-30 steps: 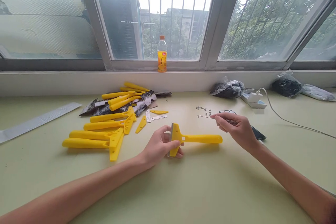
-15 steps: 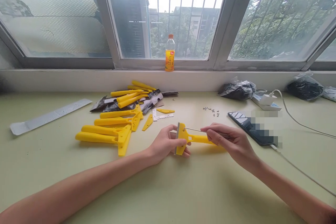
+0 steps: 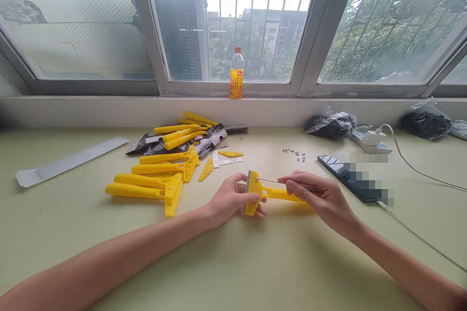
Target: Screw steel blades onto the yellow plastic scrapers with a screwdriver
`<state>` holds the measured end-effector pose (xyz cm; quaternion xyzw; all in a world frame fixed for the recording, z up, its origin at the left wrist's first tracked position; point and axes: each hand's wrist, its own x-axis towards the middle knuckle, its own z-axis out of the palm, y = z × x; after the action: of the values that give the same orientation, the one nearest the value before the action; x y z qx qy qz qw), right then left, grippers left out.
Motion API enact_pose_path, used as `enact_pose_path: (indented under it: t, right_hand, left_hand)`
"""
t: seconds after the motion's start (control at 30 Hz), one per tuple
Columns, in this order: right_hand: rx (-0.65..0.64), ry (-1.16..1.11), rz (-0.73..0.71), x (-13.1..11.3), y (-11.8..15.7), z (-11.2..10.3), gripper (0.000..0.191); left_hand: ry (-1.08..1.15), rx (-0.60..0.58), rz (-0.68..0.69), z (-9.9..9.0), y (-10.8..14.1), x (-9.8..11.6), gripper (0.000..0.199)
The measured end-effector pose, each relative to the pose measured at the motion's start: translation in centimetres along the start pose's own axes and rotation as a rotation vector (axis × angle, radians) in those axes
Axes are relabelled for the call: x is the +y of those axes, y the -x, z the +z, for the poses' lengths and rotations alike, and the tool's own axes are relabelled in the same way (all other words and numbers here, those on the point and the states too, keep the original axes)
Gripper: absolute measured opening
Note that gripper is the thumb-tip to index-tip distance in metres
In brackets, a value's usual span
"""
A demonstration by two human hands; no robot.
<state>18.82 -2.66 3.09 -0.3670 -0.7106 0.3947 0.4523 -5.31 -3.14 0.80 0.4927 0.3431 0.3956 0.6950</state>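
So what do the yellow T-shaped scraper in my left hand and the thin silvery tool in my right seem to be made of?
Yellow T-shaped scraper: probably moulded plastic, satin, judging by its even colour; its grey blade strip looks metallic.
Thin silvery tool: likely smooth metal, given its shine.

Bare left hand [image 3: 231, 199], bare right hand [image 3: 323, 195]. Behind each, slim forearm [image 3: 120, 262], likewise bare, tapering toward wrist. Behind right hand, far back along arm, small dark patch [image 3: 462, 300], too little showing to identify.
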Motion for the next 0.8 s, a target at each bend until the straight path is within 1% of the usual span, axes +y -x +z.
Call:
enact_pose_path:
  t: [0.33, 0.8]
  right_hand:
    - [0.005, 0.019, 0.003, 0.01, 0.12, 0.06, 0.029]
    - [-0.006, 0.020, 0.009, -0.07, 0.11, 0.02, 0.028]
  left_hand:
    - [-0.017, 0.007, 0.005, 0.07, 0.06, -0.03, 0.042]
    - [-0.015, 0.006, 0.012, -0.02, 0.07, -0.08, 0.040]
